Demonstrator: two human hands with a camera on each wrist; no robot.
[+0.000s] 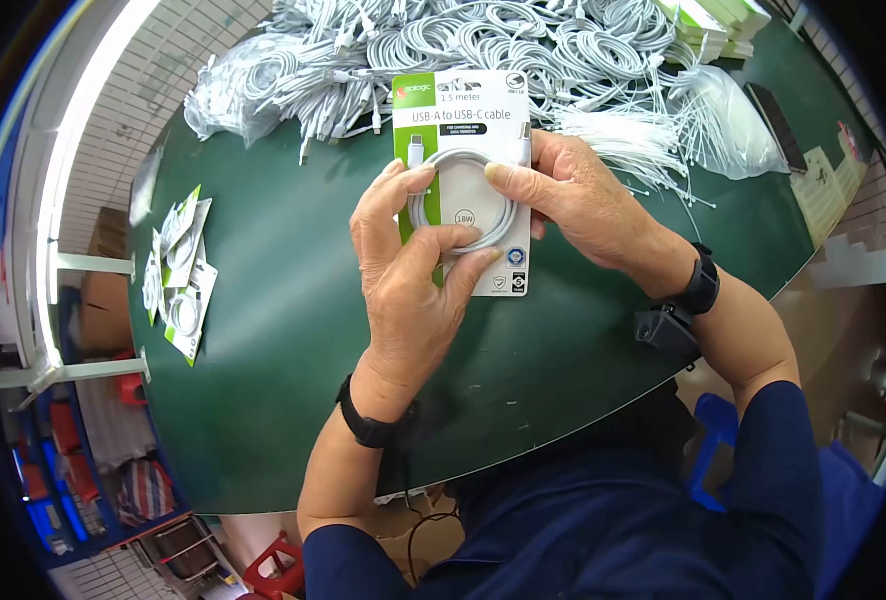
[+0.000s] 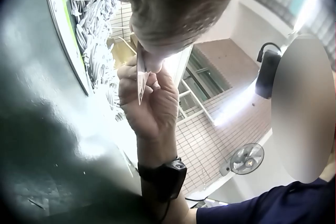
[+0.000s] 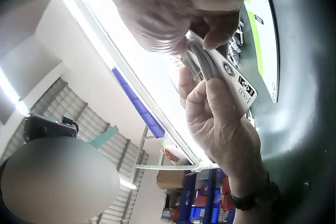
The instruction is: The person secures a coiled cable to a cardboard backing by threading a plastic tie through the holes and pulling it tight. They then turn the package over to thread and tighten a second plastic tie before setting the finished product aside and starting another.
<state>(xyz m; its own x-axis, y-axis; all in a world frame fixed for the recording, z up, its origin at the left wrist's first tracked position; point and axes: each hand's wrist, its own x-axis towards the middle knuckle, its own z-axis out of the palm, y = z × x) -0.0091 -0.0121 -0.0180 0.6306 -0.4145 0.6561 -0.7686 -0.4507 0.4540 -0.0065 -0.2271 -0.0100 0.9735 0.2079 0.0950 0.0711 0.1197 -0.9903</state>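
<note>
A white and green cardboard card (image 1: 463,112), printed "USB-A to USB-C cable", is held up over the green table. On its front lies a coiled white cable (image 1: 512,212), with a plug showing near each side edge. My left hand (image 1: 398,255) grips the coil at its lower left, thumb and a finger at the bottom of the ring. With the thumb on the coil's upper right, my right hand (image 1: 593,205) pinches the card's right edge, its other fingers partly hidden behind. Seen in the right wrist view, the coil (image 3: 202,61) stands off the card's face.
Heaps of coiled white cables (image 1: 443,45) fill the back of the table (image 1: 283,400). White cable ties (image 1: 618,140) lie at the back right, by a clear plastic bag (image 1: 733,125). Several carded cables (image 1: 181,280) sit at the left. Another card (image 2: 67,32) lies on the table.
</note>
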